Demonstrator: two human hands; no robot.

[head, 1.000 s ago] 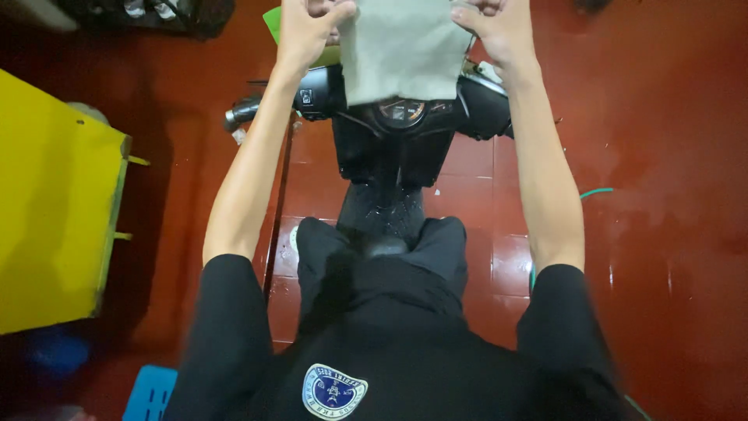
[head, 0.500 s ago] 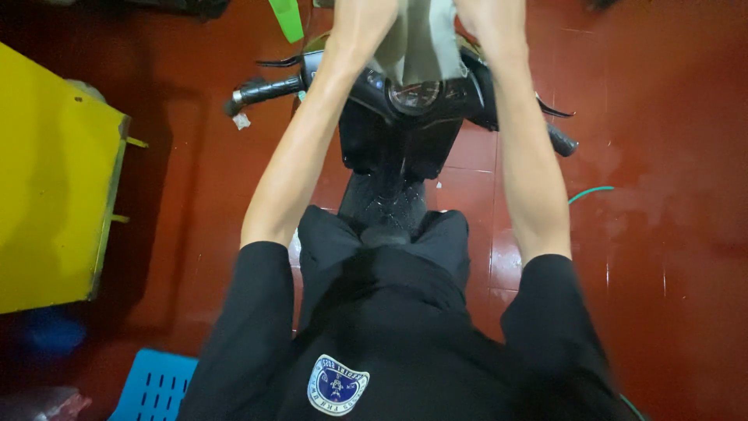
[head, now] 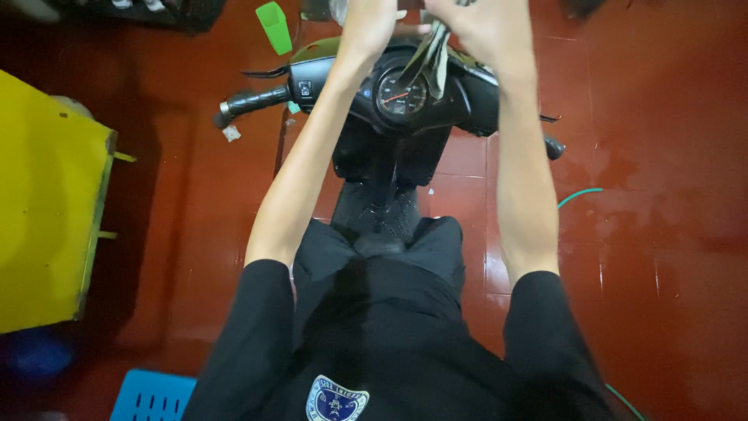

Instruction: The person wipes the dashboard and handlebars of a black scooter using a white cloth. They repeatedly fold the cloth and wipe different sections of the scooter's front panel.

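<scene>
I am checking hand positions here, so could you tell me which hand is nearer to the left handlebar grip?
The left. The left hand is above and right of the left handlebar grip; the right hand, holding the grey cloth, is farther right, past the speedometer.

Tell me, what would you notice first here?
Both hands, left and right, hold a grey cloth at the top, just above a black scooter's round dial. A big yellow box stands at the left on the wet red floor.
</scene>
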